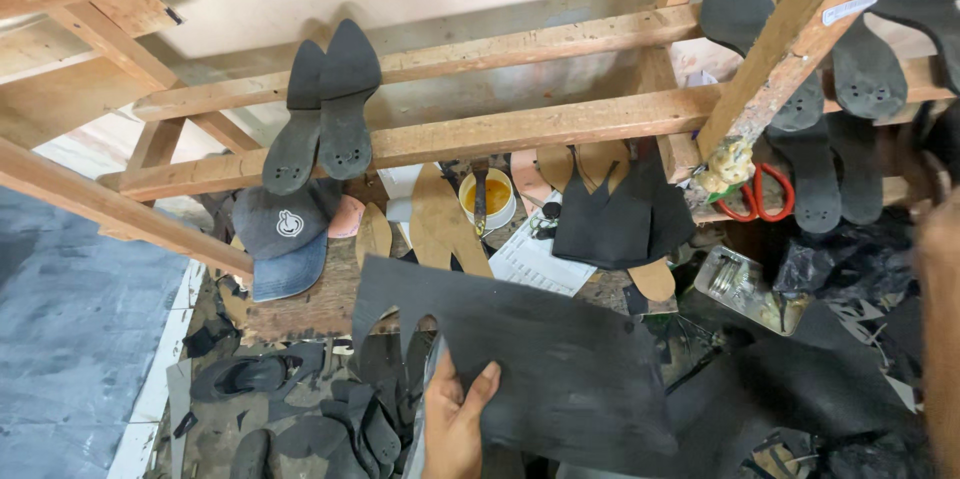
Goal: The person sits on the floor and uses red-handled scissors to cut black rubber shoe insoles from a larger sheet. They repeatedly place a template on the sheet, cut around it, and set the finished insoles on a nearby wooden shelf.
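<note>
The left hand (452,424) holds a large black rubber sheet (520,354) at its lower left edge, with the thumb lying on the upper face and the other fingers hidden under it. The sheet has shapes cut out along its upper left edge, and it spreads from the hand up and to the right, above the cluttered floor. At the right border of the view there is a blurred strip of skin, perhaps the right arm (940,339); the right hand itself is not visible.

Behind the sheet stands a wooden rack (520,129), and black shoe soles (322,114) lean on its bars. On the bench lie a grey cap (283,229), a white cup with yellow glue (487,197), tan cardboard patterns (440,224) and red-handled scissors (757,194). Black offcuts (300,409) lie on the floor left of the hand.
</note>
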`<state>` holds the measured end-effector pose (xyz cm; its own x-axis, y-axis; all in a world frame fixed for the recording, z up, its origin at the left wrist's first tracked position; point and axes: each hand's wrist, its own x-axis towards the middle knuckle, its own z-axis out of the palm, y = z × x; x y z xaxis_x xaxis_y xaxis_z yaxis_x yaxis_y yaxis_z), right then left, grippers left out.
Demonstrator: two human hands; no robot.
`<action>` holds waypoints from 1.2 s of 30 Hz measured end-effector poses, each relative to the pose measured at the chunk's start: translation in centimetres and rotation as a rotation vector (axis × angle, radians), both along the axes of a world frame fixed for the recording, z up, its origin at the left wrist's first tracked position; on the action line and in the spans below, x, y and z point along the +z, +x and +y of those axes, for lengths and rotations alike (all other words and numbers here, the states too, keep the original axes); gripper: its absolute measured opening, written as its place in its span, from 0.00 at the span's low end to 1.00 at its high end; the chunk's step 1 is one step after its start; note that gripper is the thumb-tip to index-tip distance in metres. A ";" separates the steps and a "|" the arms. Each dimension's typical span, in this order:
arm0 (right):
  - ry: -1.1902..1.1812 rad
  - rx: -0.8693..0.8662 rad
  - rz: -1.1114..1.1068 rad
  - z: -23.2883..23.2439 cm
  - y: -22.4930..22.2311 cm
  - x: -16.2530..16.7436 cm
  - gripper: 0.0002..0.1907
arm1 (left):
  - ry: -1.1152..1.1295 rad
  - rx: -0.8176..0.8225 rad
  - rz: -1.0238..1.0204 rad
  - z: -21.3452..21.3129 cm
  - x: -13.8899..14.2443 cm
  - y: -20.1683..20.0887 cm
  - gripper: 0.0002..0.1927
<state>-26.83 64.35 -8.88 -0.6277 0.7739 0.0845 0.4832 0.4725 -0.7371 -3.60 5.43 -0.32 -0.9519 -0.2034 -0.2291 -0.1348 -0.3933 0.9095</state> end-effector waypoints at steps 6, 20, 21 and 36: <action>-0.266 0.111 0.215 -0.8 2.4 1.1 0.18 | 0.110 -0.166 0.147 4.0 5.7 -2.0 0.22; -0.783 0.545 0.524 -9.3 8.9 5.6 0.20 | 0.278 -0.172 0.254 4.3 7.3 -3.6 0.21; -0.826 0.575 0.542 -10.3 10.7 5.6 0.20 | 0.283 -0.161 0.249 4.0 6.9 -3.4 0.21; -0.945 0.649 0.540 -30.6 33.0 12.0 0.14 | 0.172 0.010 0.302 2.8 0.6 -2.3 0.22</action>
<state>6.13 33.75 3.14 -0.9712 0.2363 0.0319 -0.1059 -0.3078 -0.9455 -5.86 8.26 0.32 -0.9802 -0.1958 0.0308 0.1348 -0.5446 0.8278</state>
